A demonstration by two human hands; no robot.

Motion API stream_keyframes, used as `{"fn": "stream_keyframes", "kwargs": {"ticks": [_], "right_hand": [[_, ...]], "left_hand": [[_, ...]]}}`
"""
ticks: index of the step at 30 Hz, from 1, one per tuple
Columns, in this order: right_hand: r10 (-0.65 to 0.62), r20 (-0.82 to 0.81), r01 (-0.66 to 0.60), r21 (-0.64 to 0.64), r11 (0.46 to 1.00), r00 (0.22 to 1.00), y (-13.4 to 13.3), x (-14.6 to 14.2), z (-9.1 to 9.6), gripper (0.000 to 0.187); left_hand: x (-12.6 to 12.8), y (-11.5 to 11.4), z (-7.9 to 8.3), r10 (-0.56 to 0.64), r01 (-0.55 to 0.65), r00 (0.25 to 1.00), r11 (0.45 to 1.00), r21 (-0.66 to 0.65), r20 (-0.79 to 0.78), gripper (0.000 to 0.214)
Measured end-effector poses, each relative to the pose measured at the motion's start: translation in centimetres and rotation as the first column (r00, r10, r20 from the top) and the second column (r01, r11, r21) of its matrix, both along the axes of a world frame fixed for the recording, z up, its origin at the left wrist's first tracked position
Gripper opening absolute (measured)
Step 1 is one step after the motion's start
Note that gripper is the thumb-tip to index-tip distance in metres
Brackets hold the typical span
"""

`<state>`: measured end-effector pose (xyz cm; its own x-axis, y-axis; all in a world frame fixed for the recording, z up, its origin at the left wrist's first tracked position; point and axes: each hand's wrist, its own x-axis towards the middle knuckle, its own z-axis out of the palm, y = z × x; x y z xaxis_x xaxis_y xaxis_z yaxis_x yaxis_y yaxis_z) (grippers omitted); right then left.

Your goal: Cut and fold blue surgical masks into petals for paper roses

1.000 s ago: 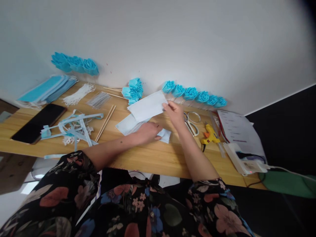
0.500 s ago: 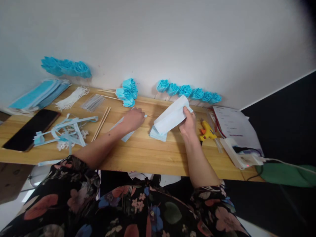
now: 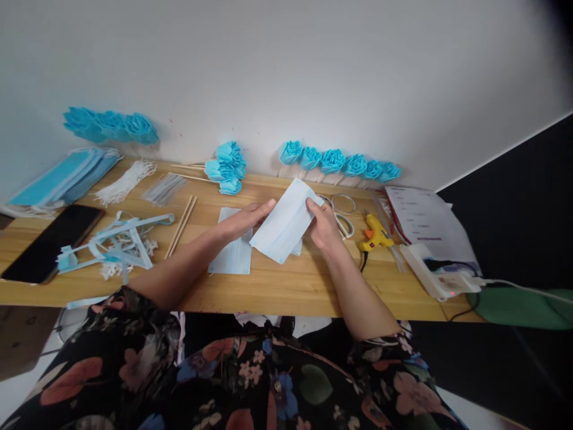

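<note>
My right hand (image 3: pixel 324 226) grips a pale blue, pleated face mask sheet (image 3: pixel 282 224) by its right edge, thumb on top. The sheet is tilted above the table and its ear loops do not show. My left hand (image 3: pixel 248 220) is at the sheet's left edge, thumb raised and apart; its fingertips are partly hidden. Beneath the left hand, another pale blue sheet (image 3: pixel 230 260) lies flat on the wooden table. A bit of a further sheet (image 3: pixel 297 246) shows under the held one. Scissors (image 3: pixel 345 227) lie just beyond my right hand.
Blue paper-like flowers (image 3: pixel 332 161) line the wall. A yellow glue gun (image 3: pixel 376 234) and a power strip (image 3: pixel 427 275) are at right. On the left are a phone (image 3: pixel 52 243), cut strips (image 3: pixel 120 239), wooden sticks (image 3: pixel 181 227) and stacked masks (image 3: pixel 67 176).
My left hand has moved from the flat sheet toward the held one, uncovering the flat sheet. My right hand has shifted left and lower, turning the held sheet; the scissors now show.
</note>
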<state>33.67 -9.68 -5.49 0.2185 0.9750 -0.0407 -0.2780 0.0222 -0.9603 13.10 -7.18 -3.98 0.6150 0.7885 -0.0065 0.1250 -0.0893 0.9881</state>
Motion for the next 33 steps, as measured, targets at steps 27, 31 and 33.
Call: {"fn": "stream_keyframes", "kwargs": {"ticks": [27, 31, 33], "right_hand": [[0.206, 0.246, -0.211, -0.005, 0.977, 0.947, -0.3, -0.1, 0.4, 0.038], [0.186, 0.244, -0.192, 0.002, 0.981, 0.952, -0.3, -0.1, 0.5, 0.036], [0.195, 0.226, -0.202, 0.01, 0.979, 0.954, -0.4, -0.1, 0.6, 0.036]], "left_hand": [[0.3, 1.1, -2.3, 0.335, -0.295, 0.9, 0.94, -0.174, 0.279, 0.051], [0.3, 1.1, -2.1, 0.315, -0.283, 0.896, 0.948, -0.145, 0.314, 0.05], [0.3, 1.0, -2.0, 0.304, -0.274, 0.901, 0.952, -0.137, 0.309, 0.049]]}}
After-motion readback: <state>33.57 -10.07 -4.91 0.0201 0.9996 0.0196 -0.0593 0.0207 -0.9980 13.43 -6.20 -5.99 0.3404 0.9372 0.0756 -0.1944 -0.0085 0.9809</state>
